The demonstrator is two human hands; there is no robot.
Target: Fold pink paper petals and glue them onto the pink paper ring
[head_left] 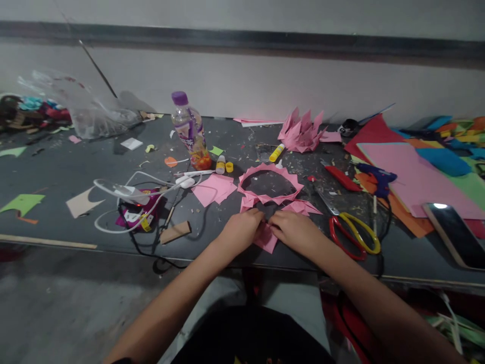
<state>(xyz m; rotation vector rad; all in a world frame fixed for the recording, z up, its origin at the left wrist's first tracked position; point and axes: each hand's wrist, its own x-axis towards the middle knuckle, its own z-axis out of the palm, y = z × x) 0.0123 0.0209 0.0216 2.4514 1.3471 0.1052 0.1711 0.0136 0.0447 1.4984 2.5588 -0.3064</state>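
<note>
My left hand (242, 230) and my right hand (295, 231) meet near the table's front edge, fingers curled down on a small piece of pink paper (267, 241). Part of that paper is hidden under the fingers. Just beyond them lies a ring of folded pink paper (294, 183) with a zigzag rim. Folded pink pieces (301, 207) lie between the ring and my hands. To the left is a stack of pink paper squares (214, 189). Scissors (346, 230) with one red and one yellow handle rest right of my right hand.
A purple-capped bottle (191, 132) stands behind a small glue bottle (221, 165). At the left a power strip (142, 217) trails white cables. A pink paper flower (302, 132), a glue gun (377, 178), coloured sheets (401, 172) and a phone (456, 235) occupy the right side.
</note>
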